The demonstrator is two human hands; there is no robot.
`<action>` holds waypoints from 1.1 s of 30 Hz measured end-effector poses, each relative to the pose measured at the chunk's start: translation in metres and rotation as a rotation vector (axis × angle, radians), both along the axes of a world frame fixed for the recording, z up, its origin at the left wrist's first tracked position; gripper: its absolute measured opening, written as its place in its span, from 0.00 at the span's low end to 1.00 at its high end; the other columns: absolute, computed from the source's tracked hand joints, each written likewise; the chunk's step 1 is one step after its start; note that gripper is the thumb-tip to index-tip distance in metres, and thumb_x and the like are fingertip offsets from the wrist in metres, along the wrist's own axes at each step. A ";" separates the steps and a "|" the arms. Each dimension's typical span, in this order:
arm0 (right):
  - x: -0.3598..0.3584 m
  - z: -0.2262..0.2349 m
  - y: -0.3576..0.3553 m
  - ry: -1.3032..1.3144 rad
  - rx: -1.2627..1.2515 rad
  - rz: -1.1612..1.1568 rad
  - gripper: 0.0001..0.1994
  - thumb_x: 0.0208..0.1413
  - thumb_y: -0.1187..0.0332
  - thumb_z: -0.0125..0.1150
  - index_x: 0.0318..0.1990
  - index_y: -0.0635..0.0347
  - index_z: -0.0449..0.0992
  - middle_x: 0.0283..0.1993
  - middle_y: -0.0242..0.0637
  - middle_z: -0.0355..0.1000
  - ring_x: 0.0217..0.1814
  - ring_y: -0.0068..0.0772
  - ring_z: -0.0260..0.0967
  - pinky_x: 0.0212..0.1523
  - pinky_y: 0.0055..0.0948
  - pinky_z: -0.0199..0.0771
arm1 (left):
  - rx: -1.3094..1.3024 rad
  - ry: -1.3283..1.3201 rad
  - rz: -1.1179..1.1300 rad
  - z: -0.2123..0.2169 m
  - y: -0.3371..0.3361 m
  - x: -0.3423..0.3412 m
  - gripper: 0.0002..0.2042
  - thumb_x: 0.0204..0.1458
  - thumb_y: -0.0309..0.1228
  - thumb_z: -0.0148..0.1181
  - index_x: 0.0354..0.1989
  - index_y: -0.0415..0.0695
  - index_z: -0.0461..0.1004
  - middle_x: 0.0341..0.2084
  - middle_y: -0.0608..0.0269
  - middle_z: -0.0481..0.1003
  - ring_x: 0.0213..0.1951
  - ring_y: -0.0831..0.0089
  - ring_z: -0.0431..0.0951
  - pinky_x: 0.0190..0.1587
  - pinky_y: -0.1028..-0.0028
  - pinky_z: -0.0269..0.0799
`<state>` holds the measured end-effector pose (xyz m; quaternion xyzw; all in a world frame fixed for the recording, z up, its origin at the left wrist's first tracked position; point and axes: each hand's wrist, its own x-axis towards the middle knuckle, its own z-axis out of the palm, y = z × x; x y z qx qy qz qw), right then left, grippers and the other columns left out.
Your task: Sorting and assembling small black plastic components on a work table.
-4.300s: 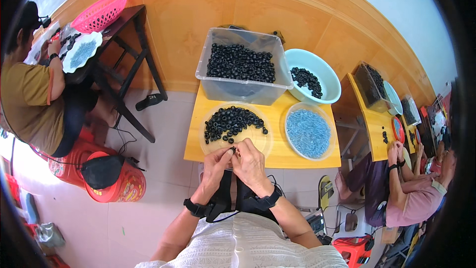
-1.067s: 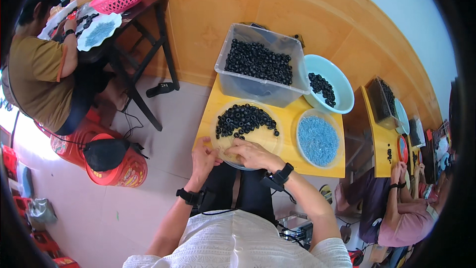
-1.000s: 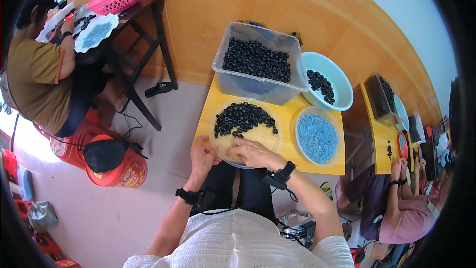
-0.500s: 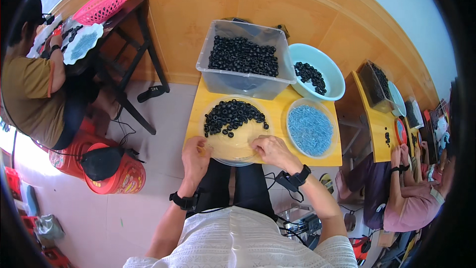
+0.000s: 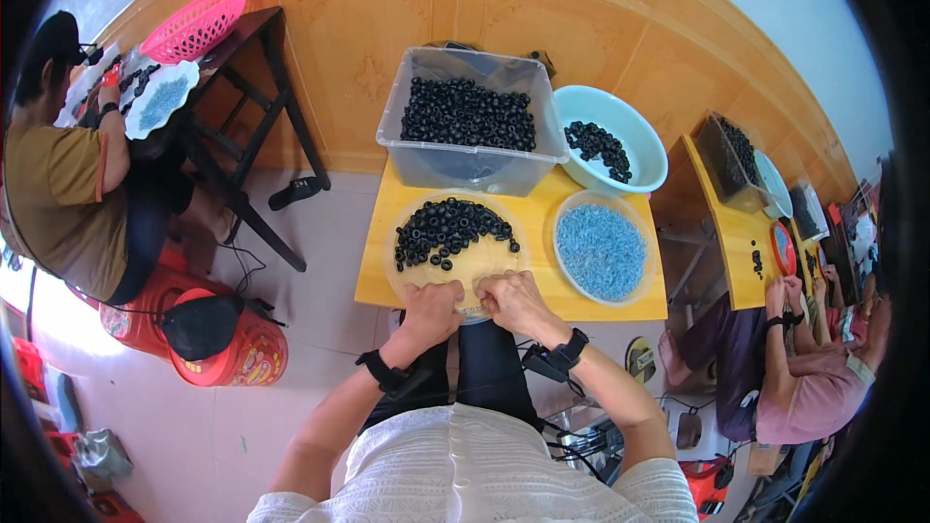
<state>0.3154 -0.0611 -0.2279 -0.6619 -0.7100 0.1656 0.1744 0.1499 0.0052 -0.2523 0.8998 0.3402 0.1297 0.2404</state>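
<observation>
1. Where the view bends at its far left, a person in an olive shirt (image 5: pixel 58 194) sits at a dark table (image 5: pixel 257 34), which carries a pink basket (image 5: pixel 199 24) and a white tray (image 5: pixel 160 102) of small bluish pieces.
2. Below that table stands a red stool (image 5: pixel 237 353) with a black bag (image 5: pixel 199 324) lying on it.
3. Your left hand (image 5: pixel 431 310) rests at the near rim of the round tray (image 5: pixel 455 276), fingers curled in; whether they pinch anything cannot be told from here.
4. The tray sits on the small yellow table (image 5: pixel 373 276) right in front of you, and the black rings (image 5: pixel 450 228) are heaped on its far half, apart from both hands.
5. Your right hand (image 5: pixel 513 300) lies just beside the left, almost touching it, fingertips bent down onto the tray's near edge; its grip is hidden too.
6. Beyond the tray stands a clear plastic bin (image 5: pixel 470 169) full of black rings.
7. To the right of the tray is a shallow dish of blue pieces (image 5: pixel 601 252), and behind it a light-blue bowl (image 5: pixel 635 136) with more black rings.
8. Further right, a second yellow table (image 5: pixel 736 232) holds similar containers, and a person in a pink shirt (image 5: pixel 814 392) works there.
</observation>
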 end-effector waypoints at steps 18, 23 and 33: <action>-0.023 -0.011 -0.010 0.059 0.144 -0.208 0.12 0.39 0.79 0.54 0.33 0.54 0.77 0.26 0.35 0.73 0.34 0.37 0.69 0.40 0.35 0.57 | -0.275 -0.376 0.206 -0.017 -0.012 0.015 0.11 0.36 0.17 0.57 0.31 0.39 0.72 0.21 0.59 0.74 0.25 0.70 0.76 0.31 0.75 0.71; -0.024 -0.011 -0.010 0.123 0.232 -0.235 0.09 0.39 0.78 0.54 0.30 0.58 0.77 0.26 0.40 0.73 0.32 0.40 0.70 0.40 0.37 0.61 | -0.282 -0.502 0.234 -0.019 -0.014 0.022 0.10 0.34 0.15 0.55 0.28 0.38 0.71 0.19 0.56 0.70 0.24 0.63 0.73 0.29 0.70 0.69; -0.014 -0.017 0.013 0.309 0.294 -0.336 0.08 0.40 0.79 0.54 0.31 0.65 0.76 0.26 0.46 0.72 0.29 0.42 0.72 0.33 0.33 0.71 | -0.322 -0.583 0.295 -0.022 0.010 0.027 0.10 0.37 0.14 0.57 0.30 0.36 0.71 0.25 0.56 0.73 0.27 0.67 0.76 0.32 0.74 0.71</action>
